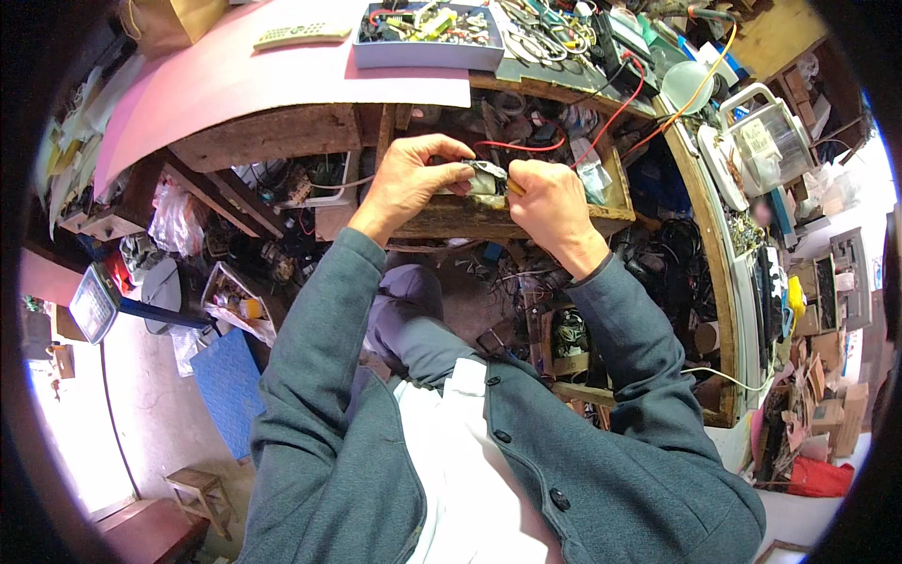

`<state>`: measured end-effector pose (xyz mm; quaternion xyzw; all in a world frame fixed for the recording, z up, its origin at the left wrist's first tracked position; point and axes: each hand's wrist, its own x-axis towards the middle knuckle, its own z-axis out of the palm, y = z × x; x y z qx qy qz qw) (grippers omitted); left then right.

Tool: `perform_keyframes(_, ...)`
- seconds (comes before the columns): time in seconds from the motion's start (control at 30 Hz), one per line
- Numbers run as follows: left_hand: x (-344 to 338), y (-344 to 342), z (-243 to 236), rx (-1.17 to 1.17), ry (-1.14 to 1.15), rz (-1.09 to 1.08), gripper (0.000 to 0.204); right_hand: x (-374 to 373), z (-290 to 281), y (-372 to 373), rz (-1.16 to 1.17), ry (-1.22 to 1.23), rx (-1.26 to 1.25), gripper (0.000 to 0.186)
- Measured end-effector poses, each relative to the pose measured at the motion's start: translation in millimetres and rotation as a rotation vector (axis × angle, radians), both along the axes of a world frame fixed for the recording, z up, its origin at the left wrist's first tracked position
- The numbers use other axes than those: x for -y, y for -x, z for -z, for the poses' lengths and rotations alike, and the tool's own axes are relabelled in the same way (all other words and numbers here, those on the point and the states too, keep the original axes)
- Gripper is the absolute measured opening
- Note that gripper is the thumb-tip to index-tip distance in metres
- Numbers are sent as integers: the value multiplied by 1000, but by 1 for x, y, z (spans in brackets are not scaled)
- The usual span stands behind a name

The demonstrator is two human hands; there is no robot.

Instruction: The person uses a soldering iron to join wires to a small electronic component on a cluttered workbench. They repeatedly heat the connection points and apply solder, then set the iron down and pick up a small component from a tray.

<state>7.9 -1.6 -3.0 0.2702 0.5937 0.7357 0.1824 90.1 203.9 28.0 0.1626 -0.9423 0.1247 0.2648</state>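
Over an open wooden drawer [615, 193] full of small parts and wires, my left hand [413, 188] pinches a small black and pale object [486, 177] between thumb and fingers. My right hand [550, 207] is closed right beside it, gripping a yellow-handled tool [515, 186] whose working end is hidden at the object. Red leads [521, 146] run through the drawer behind my hands and up to the bench top at the right.
A pink board [207, 75] on the bench carries a remote [301, 36] and a blue box of parts [427, 56]. Tangled cables and a clear container [756, 141] line the right. At lower left are a blue platform scale [221, 385], a small wooden stool [197, 493] and crowded boxes [240, 301].
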Motion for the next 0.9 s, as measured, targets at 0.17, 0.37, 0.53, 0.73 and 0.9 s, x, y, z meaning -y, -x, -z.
perform_keyframes(0.17, 0, -2, 0, 37, -45, -21, 18, 0, -5, 2, 53, 335, 360, 19)
perform_keyframes(0.37, 0, -3, 0, -65, -50, -79, 18, -4, -8, 8, -6, 751, 727, 26)
perform_keyframes(0.53, 0, -3, 1, -18, -123, -107, 19, 8, -16, 2, -29, 1185, 942, 30)
perform_keyframes(0.73, 0, -2, 0, 29, -160, -116, 19, 30, -6, -5, -49, 1560, 937, 39)
perform_keyframes(0.9, 1, -5, -1, -9, -147, -172, 19, 45, -3, -8, -199, 1858, 1029, 30)
